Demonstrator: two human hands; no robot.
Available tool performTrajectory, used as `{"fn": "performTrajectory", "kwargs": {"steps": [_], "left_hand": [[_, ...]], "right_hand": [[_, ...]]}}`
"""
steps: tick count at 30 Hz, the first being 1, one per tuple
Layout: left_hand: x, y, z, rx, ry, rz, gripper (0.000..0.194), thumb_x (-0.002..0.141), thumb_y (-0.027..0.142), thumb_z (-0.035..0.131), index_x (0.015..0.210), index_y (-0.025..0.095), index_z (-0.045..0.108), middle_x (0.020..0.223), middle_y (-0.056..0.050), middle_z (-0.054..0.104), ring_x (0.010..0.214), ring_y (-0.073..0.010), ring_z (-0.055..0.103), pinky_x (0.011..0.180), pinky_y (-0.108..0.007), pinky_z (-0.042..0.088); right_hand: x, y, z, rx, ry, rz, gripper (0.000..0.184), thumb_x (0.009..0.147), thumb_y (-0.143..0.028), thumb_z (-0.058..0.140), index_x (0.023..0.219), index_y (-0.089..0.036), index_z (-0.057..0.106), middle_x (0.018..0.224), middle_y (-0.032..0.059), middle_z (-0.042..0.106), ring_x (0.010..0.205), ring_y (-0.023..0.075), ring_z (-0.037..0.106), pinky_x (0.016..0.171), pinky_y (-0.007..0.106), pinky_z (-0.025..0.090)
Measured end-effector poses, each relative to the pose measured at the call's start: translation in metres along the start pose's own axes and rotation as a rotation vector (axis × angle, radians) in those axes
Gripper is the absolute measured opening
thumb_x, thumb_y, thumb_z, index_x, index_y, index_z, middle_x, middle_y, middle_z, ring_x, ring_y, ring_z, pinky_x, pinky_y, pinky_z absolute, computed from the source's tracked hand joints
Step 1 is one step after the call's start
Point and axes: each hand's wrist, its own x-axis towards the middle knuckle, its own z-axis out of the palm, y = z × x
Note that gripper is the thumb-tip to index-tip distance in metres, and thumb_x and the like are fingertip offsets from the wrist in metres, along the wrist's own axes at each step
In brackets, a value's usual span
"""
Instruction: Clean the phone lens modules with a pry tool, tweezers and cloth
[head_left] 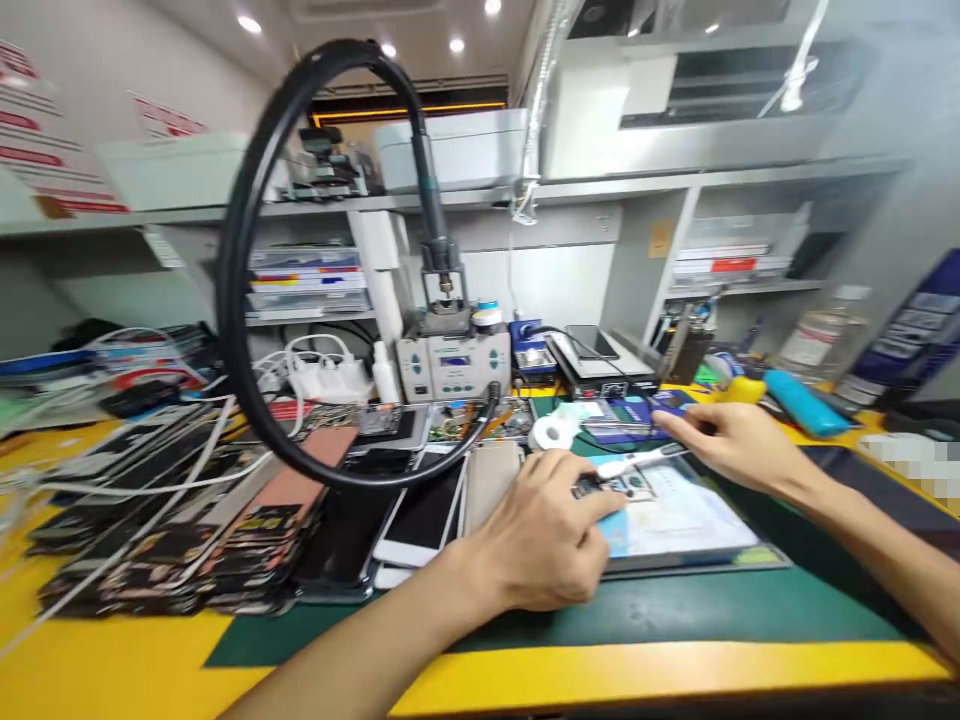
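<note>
My left hand rests low over the front of the work pad. Its thumb and fingers close on a small dark circuit board, mostly covered by them. Just to the right, a small metallic part lies on the pale blue and white pad. A white pen-like tool slants above that part, its rear end near my right hand. My right hand reaches in with thumb and index finger drawn together; whatever is between them is blurred. A white roll stands behind my left hand.
Stacked phone parts and phones crowd the left. A thick black hose loops from a grey rework station. A cyan bottle lies at right. The green mat covers the yellow table.
</note>
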Motion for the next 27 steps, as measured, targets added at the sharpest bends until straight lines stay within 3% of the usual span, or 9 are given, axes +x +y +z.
{"fn": "performTrajectory", "kwargs": {"steps": [3,9,27], "left_hand": [[-0.0003,0.0024,-0.0001,-0.032,-0.007,-0.024,0.043,0.091,0.016,0.052,0.128,0.023,0.072,0.129,-0.015,0.061,0.118,-0.0307,0.057,0.104,-0.050,0.048],[0.0004,0.0000,0.0029,-0.082,0.000,-0.043,0.044,0.092,0.012,0.049,0.127,0.025,0.071,0.128,-0.012,0.060,0.118,-0.0301,0.056,0.102,-0.051,0.050],[0.0012,0.0005,0.0032,-0.061,-0.011,-0.024,0.045,0.093,0.011,0.046,0.128,0.024,0.071,0.129,-0.014,0.058,0.120,-0.0309,0.056,0.102,-0.053,0.052]], "right_hand": [[-0.0013,-0.0031,0.0020,0.005,-0.097,-0.009,0.067,0.090,-0.078,0.042,0.049,-0.025,0.037,0.045,-0.0010,0.042,0.046,0.0140,0.040,0.052,0.032,0.030],[-0.0035,-0.0002,0.0016,0.019,-0.145,0.041,0.059,0.094,-0.063,0.047,0.052,-0.024,0.036,0.049,-0.0031,0.040,0.050,0.0129,0.036,0.053,0.031,0.026],[-0.0032,-0.0020,-0.0011,0.091,-0.138,0.099,0.057,0.093,-0.060,0.051,0.052,-0.024,0.034,0.050,-0.0038,0.037,0.051,0.0129,0.032,0.054,0.032,0.024]]}}
